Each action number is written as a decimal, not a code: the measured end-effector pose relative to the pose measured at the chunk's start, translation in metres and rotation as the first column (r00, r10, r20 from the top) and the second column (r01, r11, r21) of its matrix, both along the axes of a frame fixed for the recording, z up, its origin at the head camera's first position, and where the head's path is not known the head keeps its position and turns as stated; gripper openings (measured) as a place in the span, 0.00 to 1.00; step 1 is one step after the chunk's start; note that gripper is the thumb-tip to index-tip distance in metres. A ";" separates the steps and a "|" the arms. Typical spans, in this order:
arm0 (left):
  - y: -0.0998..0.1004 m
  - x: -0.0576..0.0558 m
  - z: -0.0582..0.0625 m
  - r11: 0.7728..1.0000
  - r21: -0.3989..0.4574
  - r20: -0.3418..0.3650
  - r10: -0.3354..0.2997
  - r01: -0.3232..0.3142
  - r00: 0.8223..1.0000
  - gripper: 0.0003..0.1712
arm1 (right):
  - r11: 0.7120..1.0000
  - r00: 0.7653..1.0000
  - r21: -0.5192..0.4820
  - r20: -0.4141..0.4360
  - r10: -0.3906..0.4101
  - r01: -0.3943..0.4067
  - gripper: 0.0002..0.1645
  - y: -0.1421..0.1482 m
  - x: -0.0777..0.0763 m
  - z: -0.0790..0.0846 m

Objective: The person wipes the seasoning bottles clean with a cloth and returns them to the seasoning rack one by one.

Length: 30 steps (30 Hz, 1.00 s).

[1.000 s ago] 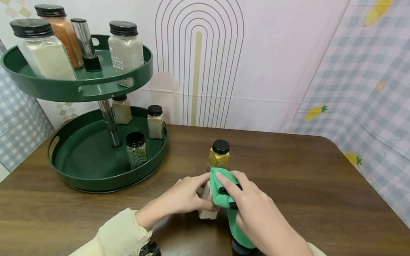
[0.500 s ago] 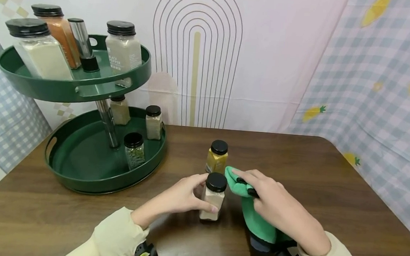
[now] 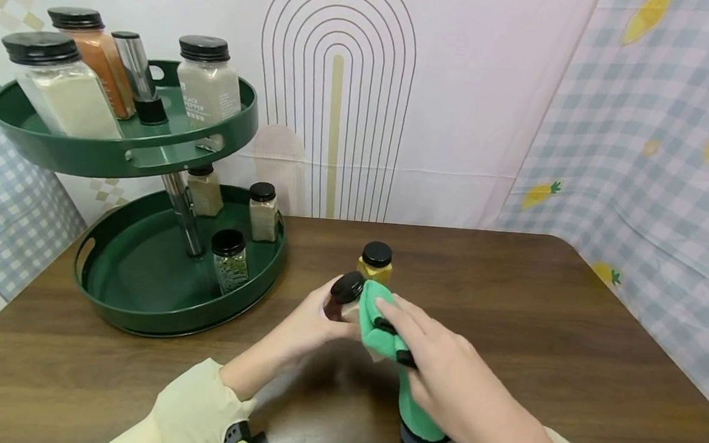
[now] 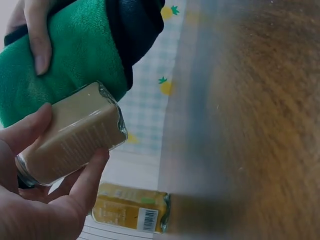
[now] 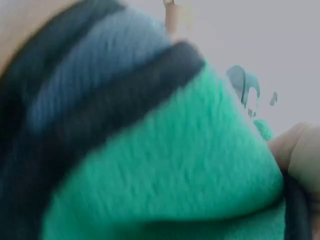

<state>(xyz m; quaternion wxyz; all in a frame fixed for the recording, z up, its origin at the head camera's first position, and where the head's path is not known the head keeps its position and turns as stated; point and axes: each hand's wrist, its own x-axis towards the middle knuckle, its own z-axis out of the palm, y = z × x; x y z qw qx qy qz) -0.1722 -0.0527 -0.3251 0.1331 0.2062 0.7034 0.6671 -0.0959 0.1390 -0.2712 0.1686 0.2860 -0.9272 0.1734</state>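
My left hand (image 3: 313, 321) grips a small square glass spice jar (image 4: 75, 135) of pale beige powder with a black lid (image 3: 348, 287). The jar is tilted, its lid leaning left and its base toward the right in the head view. My right hand (image 3: 432, 350) holds a folded green cloth (image 3: 378, 319) with dark edging against the jar's right side, covering much of it. In the left wrist view the cloth (image 4: 75, 60) lies along the jar's side. Just behind, a jar of yellow powder (image 3: 375, 263) with a black lid stands on the table.
At left stands a two-tier green turntable rack. Its upper tray (image 3: 75, 157) carries large jars and a steel grinder (image 3: 138, 72); its lower tray (image 3: 138, 316) carries small jars, one with green herbs (image 3: 230, 268). A patterned curtain (image 3: 661, 167) hangs behind the wooden table (image 3: 509, 301).
The jar, upright half a second ago, is now tilted and higher in my left hand. My right hand swung right with the cloth, then came back left onto the jar.
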 end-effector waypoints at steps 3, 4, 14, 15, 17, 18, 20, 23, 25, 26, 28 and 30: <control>-0.002 0.001 0.001 1.000 -0.016 -0.021 0.026 -0.027 0.999 0.32 | 1.000 0.996 -0.007 -0.080 0.027 -0.028 0.44 -0.003 -0.001 -0.005; -0.002 0.001 0.002 0.999 -0.024 -0.027 0.032 -0.032 0.999 0.31 | 0.999 0.996 -0.020 -0.082 0.027 -0.029 0.44 -0.003 -0.003 -0.006; -0.004 0.008 0.016 0.998 -0.052 -0.100 0.023 -0.028 0.995 0.31 | 0.991 0.987 -0.109 0.148 -0.066 0.082 0.41 0.006 -0.035 -0.016; -0.004 0.009 0.018 0.998 -0.057 -0.108 0.023 -0.029 0.994 0.31 | 0.989 0.983 -0.117 0.171 -0.066 0.087 0.40 0.007 -0.037 -0.017; -0.004 0.010 0.022 0.997 -0.070 -0.121 0.027 -0.036 0.992 0.31 | 0.987 0.978 -0.132 0.198 -0.060 0.087 0.39 0.007 -0.038 -0.017; -0.004 0.011 0.023 0.996 -0.075 -0.121 0.030 -0.039 0.992 0.31 | 0.986 0.977 -0.137 0.207 -0.061 0.090 0.39 0.006 -0.038 -0.018; -0.004 0.011 0.024 0.995 -0.090 -0.122 0.041 -0.052 0.992 0.31 | 0.987 0.974 -0.133 0.217 -0.063 0.094 0.39 0.004 -0.034 -0.017; -0.004 0.010 0.022 0.989 -0.122 -0.130 0.066 -0.082 0.989 0.30 | 0.988 0.972 -0.113 0.224 -0.076 0.104 0.40 -0.002 -0.022 -0.013; -0.004 0.008 0.020 0.984 -0.143 -0.141 0.085 -0.105 0.986 0.29 | 0.990 0.972 -0.103 0.221 -0.074 0.098 0.41 -0.006 -0.013 -0.009; -0.004 0.007 0.019 0.981 -0.153 -0.150 0.093 -0.116 0.984 0.29 | 0.990 0.972 -0.102 0.223 -0.071 0.096 0.42 -0.008 -0.008 -0.006; -0.005 0.005 0.016 0.976 -0.171 -0.176 0.105 -0.136 0.979 0.28 | 0.991 0.975 -0.107 0.217 -0.055 0.080 0.43 -0.010 0.001 -0.001; -0.005 0.004 0.014 0.972 -0.179 -0.201 0.115 -0.152 0.973 0.28 | 0.992 0.980 -0.109 0.197 -0.036 0.059 0.44 -0.011 0.006 0.002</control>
